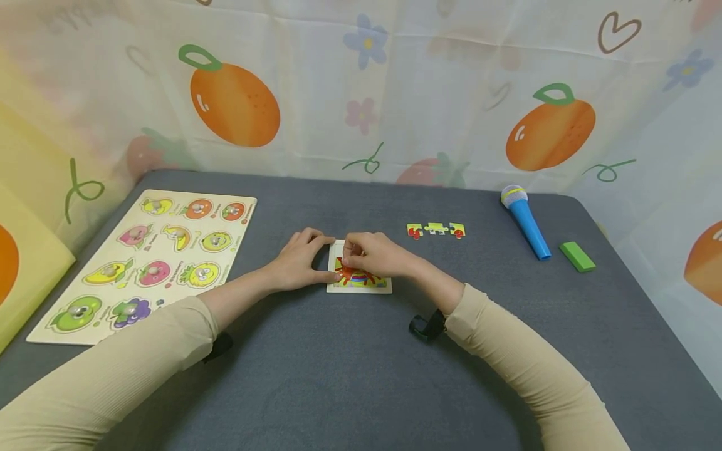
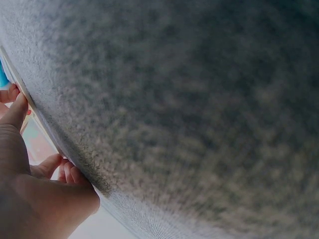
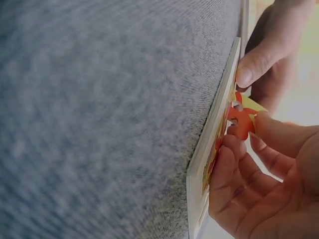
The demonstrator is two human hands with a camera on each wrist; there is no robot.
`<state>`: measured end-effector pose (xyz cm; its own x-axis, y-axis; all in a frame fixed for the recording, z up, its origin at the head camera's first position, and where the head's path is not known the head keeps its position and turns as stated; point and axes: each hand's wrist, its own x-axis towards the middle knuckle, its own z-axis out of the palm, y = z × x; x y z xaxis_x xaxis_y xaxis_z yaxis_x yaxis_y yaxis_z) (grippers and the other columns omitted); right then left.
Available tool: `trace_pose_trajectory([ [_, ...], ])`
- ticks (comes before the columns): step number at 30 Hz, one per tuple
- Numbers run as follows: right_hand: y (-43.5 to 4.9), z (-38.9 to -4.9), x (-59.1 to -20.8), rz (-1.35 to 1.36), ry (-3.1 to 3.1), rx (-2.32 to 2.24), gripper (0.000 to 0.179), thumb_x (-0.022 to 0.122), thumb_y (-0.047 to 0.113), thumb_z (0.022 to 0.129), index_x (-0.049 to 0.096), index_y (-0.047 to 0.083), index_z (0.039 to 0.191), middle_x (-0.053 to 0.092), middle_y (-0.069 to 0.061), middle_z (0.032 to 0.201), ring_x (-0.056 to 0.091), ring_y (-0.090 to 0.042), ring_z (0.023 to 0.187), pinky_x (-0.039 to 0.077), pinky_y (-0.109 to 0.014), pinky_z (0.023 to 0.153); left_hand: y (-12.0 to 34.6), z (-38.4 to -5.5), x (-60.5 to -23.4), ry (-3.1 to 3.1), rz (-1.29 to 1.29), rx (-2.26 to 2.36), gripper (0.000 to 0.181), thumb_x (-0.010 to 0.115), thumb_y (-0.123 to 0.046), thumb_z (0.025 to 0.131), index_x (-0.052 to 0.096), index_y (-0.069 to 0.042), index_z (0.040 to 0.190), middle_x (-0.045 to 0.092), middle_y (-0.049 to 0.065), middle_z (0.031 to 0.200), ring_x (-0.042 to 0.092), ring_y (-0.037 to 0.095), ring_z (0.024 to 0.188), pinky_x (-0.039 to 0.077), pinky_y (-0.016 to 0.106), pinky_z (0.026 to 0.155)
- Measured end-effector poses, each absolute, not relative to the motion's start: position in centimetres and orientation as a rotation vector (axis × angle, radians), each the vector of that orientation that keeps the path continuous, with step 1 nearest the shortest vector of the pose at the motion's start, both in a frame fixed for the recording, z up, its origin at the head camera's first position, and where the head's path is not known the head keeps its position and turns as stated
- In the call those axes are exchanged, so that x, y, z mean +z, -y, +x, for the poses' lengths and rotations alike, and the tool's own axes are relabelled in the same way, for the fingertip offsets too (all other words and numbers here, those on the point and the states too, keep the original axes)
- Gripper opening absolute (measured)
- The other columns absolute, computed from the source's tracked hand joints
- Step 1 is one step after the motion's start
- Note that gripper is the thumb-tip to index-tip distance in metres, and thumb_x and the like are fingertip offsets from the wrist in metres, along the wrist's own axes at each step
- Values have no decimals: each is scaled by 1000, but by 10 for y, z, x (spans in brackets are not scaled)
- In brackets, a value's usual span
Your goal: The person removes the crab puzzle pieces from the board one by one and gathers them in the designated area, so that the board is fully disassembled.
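A small jigsaw puzzle board [image 1: 359,290] with a pale frame lies mid-table, its lower part showing a red, rainbow-striped picture. My left hand [image 1: 298,262] rests at its left side, the outstretched thumb and index finger touching the frame. In the right wrist view the left thumb [image 3: 253,69] presses the board's edge. Over the board, my right hand [image 1: 380,254] pinches a red and yellow puzzle piece [image 3: 244,124] between thumb and fingers, tilted up from the board surface. The right hand hides the board's upper right part in the head view.
Several loose puzzle pieces [image 1: 436,229] lie in a row right of the board. A large fruit peg board [image 1: 131,255] is at the left. A blue toy microphone [image 1: 529,227] and a green block [image 1: 577,257] lie at the right. A printed curtain [image 1: 316,94] hangs behind the table.
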<state>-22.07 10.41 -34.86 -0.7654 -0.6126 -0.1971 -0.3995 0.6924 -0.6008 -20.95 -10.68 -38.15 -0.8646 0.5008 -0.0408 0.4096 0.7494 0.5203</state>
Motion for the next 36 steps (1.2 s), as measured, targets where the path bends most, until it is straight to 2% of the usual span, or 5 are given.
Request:
trace_pose_trajectory([
  [7, -105, -220, -348, -693, -2503, -861, 13, 52, 19, 103, 59, 9, 99, 66, -8, 87, 57, -14, 66, 47, -24, 63, 106, -209, -381, -2764, 722, 760, 79, 75, -43, 84, 44, -7, 147, 41, 19, 143, 40, 38, 127, 35, 56, 106],
  [20, -112, -225, -345, -607, -2461, -997, 14, 55, 21, 102, 61, 9, 102, 67, -8, 85, 66, -16, 68, 56, -27, 64, 106, -209, -380, -2763, 730, 760, 78, 74, -43, 84, 45, -6, 147, 41, 20, 143, 39, 38, 126, 36, 55, 105],
  [36, -138, -240, -342, -505, -2463, -1129, 13, 59, 17, 99, 63, 5, 105, 67, -11, 87, 67, -20, 76, 59, -32, 71, 105, -208, -379, -2780, 708, 744, 81, 76, -44, 82, 45, -7, 147, 41, 18, 142, 40, 37, 127, 36, 54, 107],
])
